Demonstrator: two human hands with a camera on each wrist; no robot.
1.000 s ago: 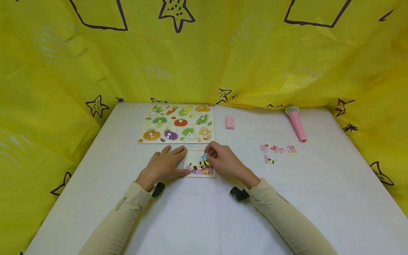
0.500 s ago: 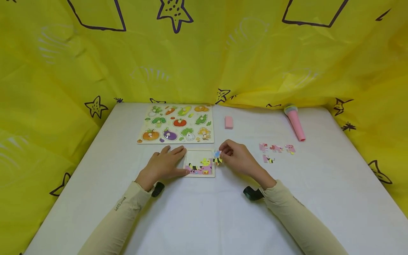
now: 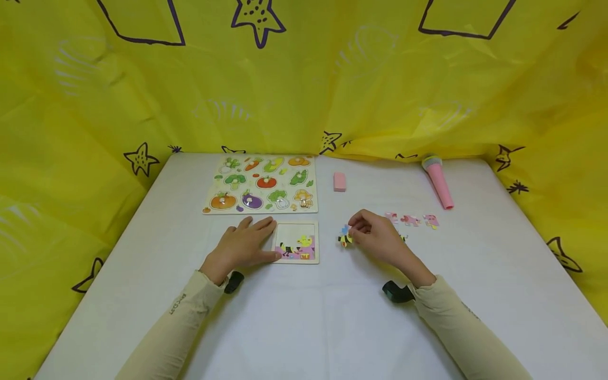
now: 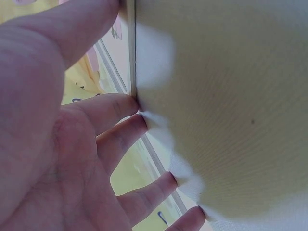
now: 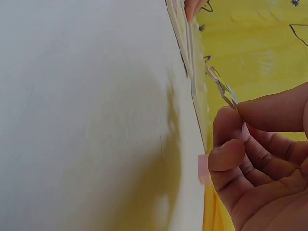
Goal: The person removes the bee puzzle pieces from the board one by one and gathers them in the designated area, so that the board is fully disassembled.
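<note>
Left hand: my left hand (image 3: 244, 245) lies with its fingers spread wide, thumb on the lower left of the puzzle tray (image 3: 292, 231), index fingertip at its upper left corner.
Right hand: my right hand (image 3: 380, 240) pinches the bee puzzle piece (image 3: 344, 237) between thumb and index finger, the other fingers curled in.
Bee piece: it is up off the bench (image 3: 294, 327), right of the tray and apart from it, blue wing uppermost.
Puzzle tray: joined pieces fill the lower part; the upper part shows pale backing.
Loose pieces: three pink puzzle pieces (image 3: 410, 220) form a row beyond my right hand, which partly hides another.
Farther back: the vegetable board (image 3: 260, 184), a pink block (image 3: 339, 181) and a pink microphone (image 3: 438, 182).
</note>
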